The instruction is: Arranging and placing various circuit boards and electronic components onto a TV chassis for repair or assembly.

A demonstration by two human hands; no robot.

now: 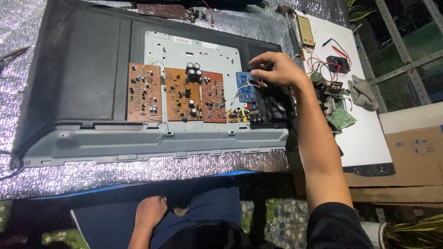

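Observation:
My right hand (277, 69) reaches over the open back of a flat television (83, 69), fingers curled down at the top right corner of a small blue circuit board (245, 86). The fingertips touch a small dark part there; whether they grip it is hidden. Left of the blue board, three brown circuit boards (144, 92) (183, 94) (212, 97) with black capacitors lie on the grey metal plate (203, 48). A small yellow board (240, 115) sits below the blue one. My left hand (150, 212) rests on my thigh, holding nothing.
The television lies on silver foil matting (138, 168). To the right, a white board (364, 133) carries a green circuit board (341, 119), a black meter with red leads (337, 62), a grey rag (362, 92) and a yellow tool (305, 30). A cardboard box (415, 152) stands at the far right.

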